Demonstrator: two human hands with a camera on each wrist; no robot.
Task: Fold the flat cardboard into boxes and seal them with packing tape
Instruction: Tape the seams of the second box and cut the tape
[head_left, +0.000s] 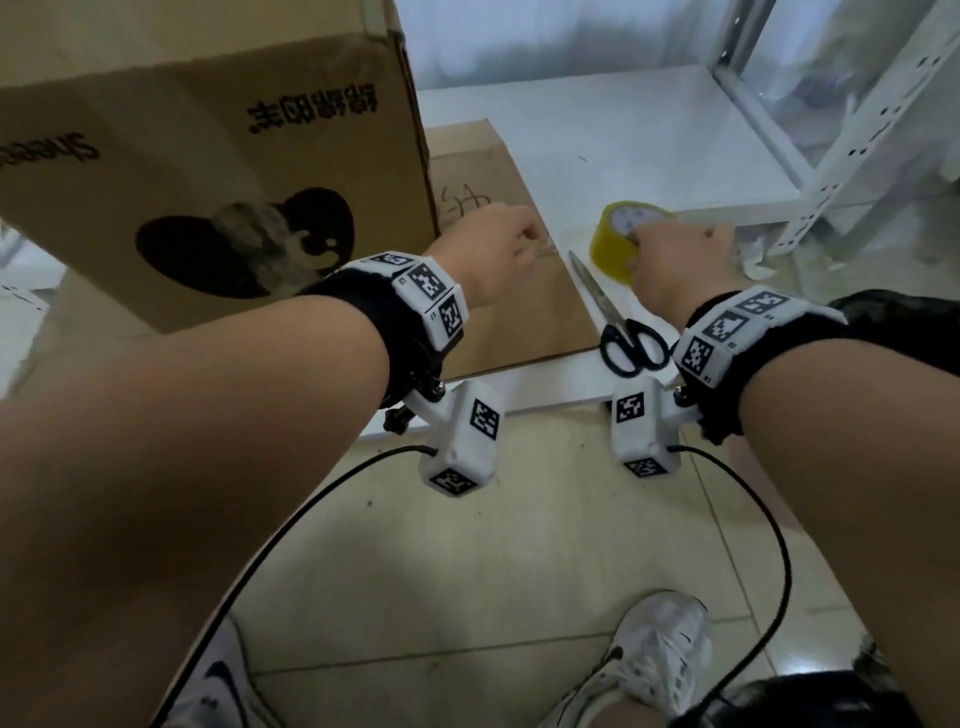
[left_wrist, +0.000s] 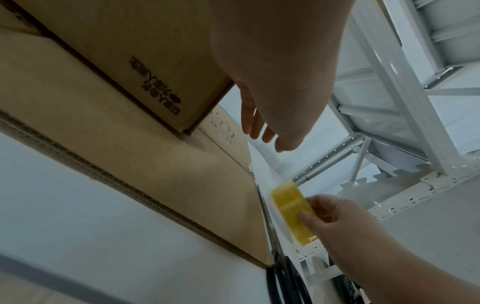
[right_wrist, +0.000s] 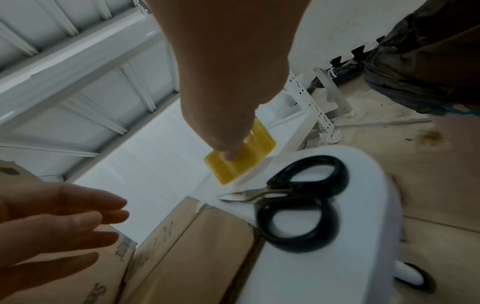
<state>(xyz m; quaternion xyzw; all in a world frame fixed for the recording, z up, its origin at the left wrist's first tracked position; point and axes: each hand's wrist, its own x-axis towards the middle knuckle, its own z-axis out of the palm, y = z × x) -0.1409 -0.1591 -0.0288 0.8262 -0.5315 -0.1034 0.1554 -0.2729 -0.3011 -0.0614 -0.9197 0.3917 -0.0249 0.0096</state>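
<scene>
Your right hand (head_left: 675, 260) grips the yellow tape roll (head_left: 621, 236), thumb and fingers curled round its rim, the roll tilted on edge just above the white counter (head_left: 623, 156). In the right wrist view your thumb presses on the roll's outer face. Your left hand (head_left: 493, 249) hovers over the flat cardboard (head_left: 519, 312), fingers loosely extended and holding nothing; the wrist views show them straight and slightly spread. The two hands are apart, with the scissors (head_left: 618, 322) lying between them on the counter, blades pointing away from you along the cardboard's right edge, black handles toward you. The flat cardboard lies on the counter with handwriting on its far part. A folded box (head_left: 208, 156) with a black printed figure stands on the cardboard's left part, just beside your left hand. A white metal rack (head_left: 831, 156) stands at the far right.
</scene>
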